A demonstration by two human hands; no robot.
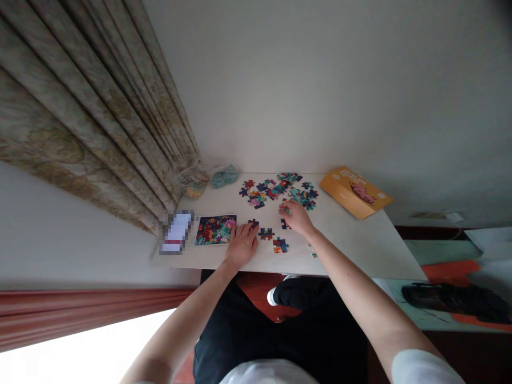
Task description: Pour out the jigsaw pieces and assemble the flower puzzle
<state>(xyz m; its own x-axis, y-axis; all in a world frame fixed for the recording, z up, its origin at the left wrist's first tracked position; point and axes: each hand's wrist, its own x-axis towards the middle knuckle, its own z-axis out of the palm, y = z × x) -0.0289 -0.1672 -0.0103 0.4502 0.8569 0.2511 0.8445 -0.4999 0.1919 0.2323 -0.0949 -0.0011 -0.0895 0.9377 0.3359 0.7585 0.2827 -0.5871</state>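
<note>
My left hand [242,244] lies on the table with its fingers stretched out, over the right edge of a colourful picture sheet [214,230]. Its fingertips are by a dark puzzle piece [253,222]. Right of it lie a brown and purple puzzle piece [266,233] and an orange and blue one [280,246]. My right hand [296,216] is closed at the fingertips on a small puzzle piece [285,210], just in front of the pile of loose puzzle pieces [282,186]. Another piece is partly hidden under this hand, and a pale one [312,250] lies beside my forearm.
A yellow box [356,192] stands at the table's back right. Two clear bags of pieces, one mixed [194,181] and one teal [224,176], sit at the back left. A blurred phone [176,232] lies at the left edge. Patterned curtains [100,96] hang on the left.
</note>
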